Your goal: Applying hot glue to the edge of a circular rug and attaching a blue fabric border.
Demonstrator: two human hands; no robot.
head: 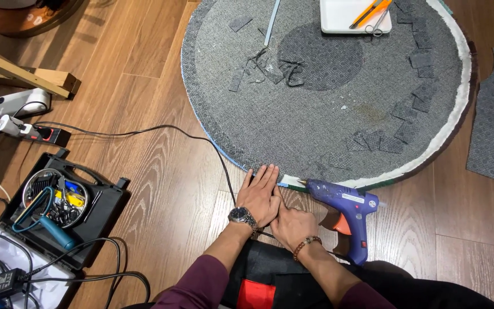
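You are pressing your flat left hand [260,193] down on the near edge of the round grey rug [321,109], with your right hand [291,224] touching beside it, both open and holding nothing. The blue glue gun [347,207] is lying on the floor just right of them. Many grey patches [405,133] are already sitting along the right rim, while the left rim is looking bare
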